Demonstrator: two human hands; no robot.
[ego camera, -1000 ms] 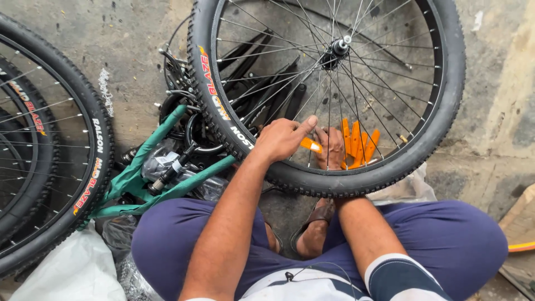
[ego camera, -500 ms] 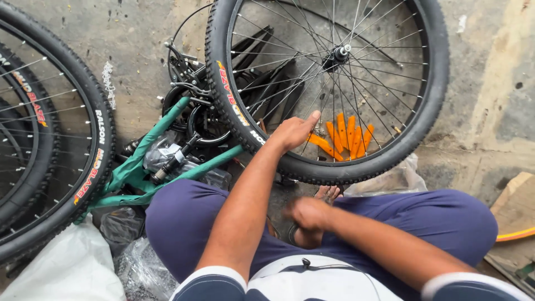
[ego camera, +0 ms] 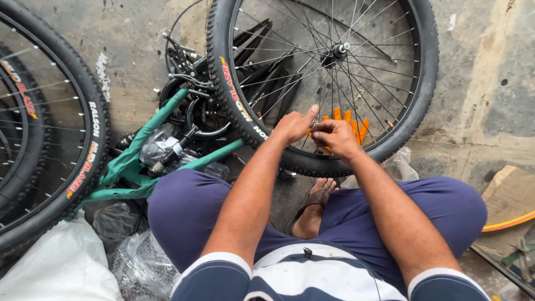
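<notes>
A black-tyred bicycle wheel (ego camera: 423, 83) stands upright in front of me, with thin spokes and a hub (ego camera: 339, 50). Several orange plastic pieces (ego camera: 356, 125) sit on the spokes near the lower rim. My left hand (ego camera: 292, 125) grips the tyre and rim at the bottom, thumb stretched toward the spokes. Beside it, my right hand (ego camera: 334, 136) has its fingertips pinched together at the orange pieces; what lies between them is partly hidden. Both hands nearly touch.
A green bicycle frame (ego camera: 139, 156) with black parts lies to the left behind the wheel. Another tyred wheel (ego camera: 89, 145) stands at far left. Plastic bags (ego camera: 56, 267) lie at lower left. My sandalled foot (ego camera: 315, 203) rests under the wheel. Cardboard (ego camera: 510, 192) is at right.
My right hand dropped from the rim to my lap, then came back up to the orange pieces beside my left hand. My left hand stayed on the tyre.
</notes>
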